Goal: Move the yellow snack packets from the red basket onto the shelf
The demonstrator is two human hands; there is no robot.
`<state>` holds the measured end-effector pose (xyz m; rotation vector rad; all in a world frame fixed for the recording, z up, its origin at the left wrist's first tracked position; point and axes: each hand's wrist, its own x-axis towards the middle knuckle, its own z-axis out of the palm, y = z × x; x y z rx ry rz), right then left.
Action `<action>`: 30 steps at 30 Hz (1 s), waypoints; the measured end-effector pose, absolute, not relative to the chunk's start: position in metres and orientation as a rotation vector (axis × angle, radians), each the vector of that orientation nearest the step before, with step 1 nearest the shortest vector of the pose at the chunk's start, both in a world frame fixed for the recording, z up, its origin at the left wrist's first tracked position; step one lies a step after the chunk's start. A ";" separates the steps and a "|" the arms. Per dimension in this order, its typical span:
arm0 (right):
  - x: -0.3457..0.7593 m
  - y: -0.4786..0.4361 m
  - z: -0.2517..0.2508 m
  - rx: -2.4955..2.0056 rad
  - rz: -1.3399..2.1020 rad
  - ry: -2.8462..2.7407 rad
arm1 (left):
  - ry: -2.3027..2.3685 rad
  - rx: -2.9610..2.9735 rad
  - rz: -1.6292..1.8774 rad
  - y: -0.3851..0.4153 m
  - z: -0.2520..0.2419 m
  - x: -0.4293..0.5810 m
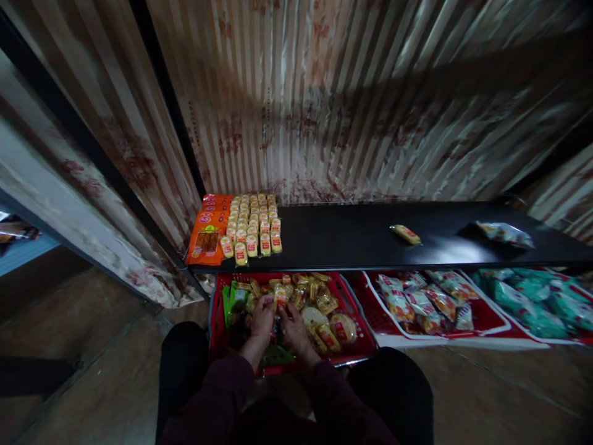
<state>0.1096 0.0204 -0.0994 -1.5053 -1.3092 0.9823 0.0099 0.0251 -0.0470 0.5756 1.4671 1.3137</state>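
Note:
My left hand (262,319) and my right hand (293,327) are close together above a red basket (365,349). Between their fingertips is a small wrapped snack cake (280,296), yellow with a red and white label; both hands are closed on it. Beneath them the basket holds loose wrapped snacks, among them a round packet (343,327) and a green packet (237,298). Part of the contents is hidden by my hands. On the black shelf (333,238) behind, similar wrapped cakes (251,244) stand in tight rows.
Orange snack packets (206,238) lie beside the rows at the shelf's left end. One wrapped cake (406,234) and a shiny bag (504,235) lie farther right. Baskets of white-and-red bags (419,303) and teal bags (523,296) stand under the front edge. A patterned curtain (296,111) hangs behind.

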 end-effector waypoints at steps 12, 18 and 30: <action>0.104 0.038 -0.064 -1.383 1.075 -1.218 | 1.483 0.778 1.301 0.037 -0.028 -0.003; 0.105 0.037 -0.062 -1.312 1.042 -1.214 | 1.426 0.867 1.325 0.035 -0.029 -0.002; 0.107 0.052 -0.038 -1.300 0.909 -1.300 | 1.429 1.031 1.364 0.042 -0.004 0.006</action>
